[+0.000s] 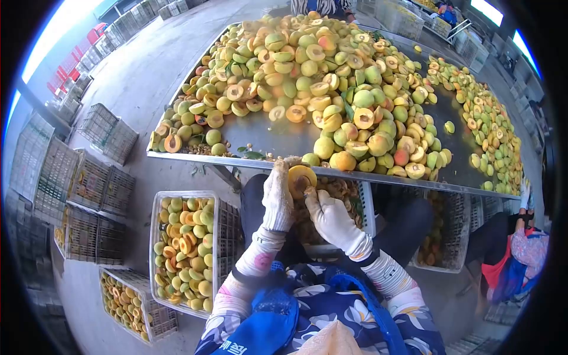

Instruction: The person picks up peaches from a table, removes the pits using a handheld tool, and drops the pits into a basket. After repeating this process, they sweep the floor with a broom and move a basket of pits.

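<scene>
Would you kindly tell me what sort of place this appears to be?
Probably a fruit-processing or sorting shed: a broad grey metal table is heaped with yellow-green stone fruit, many halved, and pale grey, lattice-sided plastic crates, several holding more, stand around it.

"What's the ground like in there?"
"A plain grey floor (148,65), running past the broad metal tabletop (266,133)."
"And the light?"
"Bright white at the upper left, plus two glaring openings (487,10) high at the right."
"Anything along the sides?"
"Pale slatted crates (41,157) stacked at the left, near a dark slanting post (44,110), a red structure (72,74) beyond. Farther back, a crate row (127,26) edges the floor."
</scene>
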Demonstrator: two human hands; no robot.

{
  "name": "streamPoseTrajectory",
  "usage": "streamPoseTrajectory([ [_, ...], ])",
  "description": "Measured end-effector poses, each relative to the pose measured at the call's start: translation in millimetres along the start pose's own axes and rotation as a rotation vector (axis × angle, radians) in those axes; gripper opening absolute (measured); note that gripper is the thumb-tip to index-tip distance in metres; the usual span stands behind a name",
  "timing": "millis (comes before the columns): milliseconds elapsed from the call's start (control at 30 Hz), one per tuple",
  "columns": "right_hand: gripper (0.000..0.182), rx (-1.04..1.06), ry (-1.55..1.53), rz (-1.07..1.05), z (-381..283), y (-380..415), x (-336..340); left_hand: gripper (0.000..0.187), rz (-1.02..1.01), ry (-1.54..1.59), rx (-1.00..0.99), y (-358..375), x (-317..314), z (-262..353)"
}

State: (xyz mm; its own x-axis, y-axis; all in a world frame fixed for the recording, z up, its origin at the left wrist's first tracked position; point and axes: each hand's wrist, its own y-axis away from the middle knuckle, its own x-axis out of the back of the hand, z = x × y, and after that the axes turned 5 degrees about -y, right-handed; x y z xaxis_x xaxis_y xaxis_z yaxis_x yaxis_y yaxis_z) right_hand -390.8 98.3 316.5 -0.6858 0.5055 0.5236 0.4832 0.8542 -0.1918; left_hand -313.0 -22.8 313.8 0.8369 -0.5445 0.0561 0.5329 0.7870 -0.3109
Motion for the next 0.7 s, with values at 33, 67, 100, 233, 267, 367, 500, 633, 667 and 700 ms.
streamPoseTrajectory([
  [33, 0.018, 0.012, -0.037, 0.021, 1.6, 1.3, -2.1, 0.037, -0.004, -0.294, -0.211, 2.6, 1.8, 0.2],
  [67, 0.018, 0.024, -0.074, 0.044, 3.3, 2.5, -4.3, 0.034, 0.017, -0.09, -0.026, 4.4, 0.3, 2.2],
  [100, 0.018, 0.035, -0.112, 0.067, 5.4, 3.3, -6.5, 0.032, 0.037, 0.113, 0.159, 5.7, -3.8, 5.6],
  [233, 0.03, 0.008, -0.176, -0.046, 19.5, 3.1, -12.3, 0.031, 0.05, 0.026, 0.189, 7.5, -7.4, 2.8],
  [267, 0.033, -0.091, -0.225, -0.126, 20.5, 1.6, -8.9, 0.031, 0.027, -0.076, 0.13, 7.3, -7.1, 2.3],
  [367, 0.038, -0.493, -0.616, -0.294, 1.0, 4.0, -0.8, 0.035, -0.196, -0.172, 0.21, -2.2, 4.8, 9.0],
  [500, 0.044, -0.694, -0.813, -0.371, -19.8, 1.3, 5.8, 0.045, -0.156, 0.309, 0.296, 0.5, 13.0, 8.1],
  [633, 0.043, -0.672, -0.814, -0.408, -11.9, -0.1, 3.9, 0.032, 0.116, 0.329, 0.309, 20.8, -10.0, -15.4],
  [667, 0.043, -0.685, -0.8, -0.434, -9.8, -1.7, 6.6, 0.029, 0.136, 0.245, 0.335, 19.8, -11.2, -11.0],
  [700, 0.042, -0.777, -0.872, -0.516, -6.7, -3.0, 11.6, 0.029, 0.053, 0.217, 0.347, 18.1, -8.5, -9.7],
])
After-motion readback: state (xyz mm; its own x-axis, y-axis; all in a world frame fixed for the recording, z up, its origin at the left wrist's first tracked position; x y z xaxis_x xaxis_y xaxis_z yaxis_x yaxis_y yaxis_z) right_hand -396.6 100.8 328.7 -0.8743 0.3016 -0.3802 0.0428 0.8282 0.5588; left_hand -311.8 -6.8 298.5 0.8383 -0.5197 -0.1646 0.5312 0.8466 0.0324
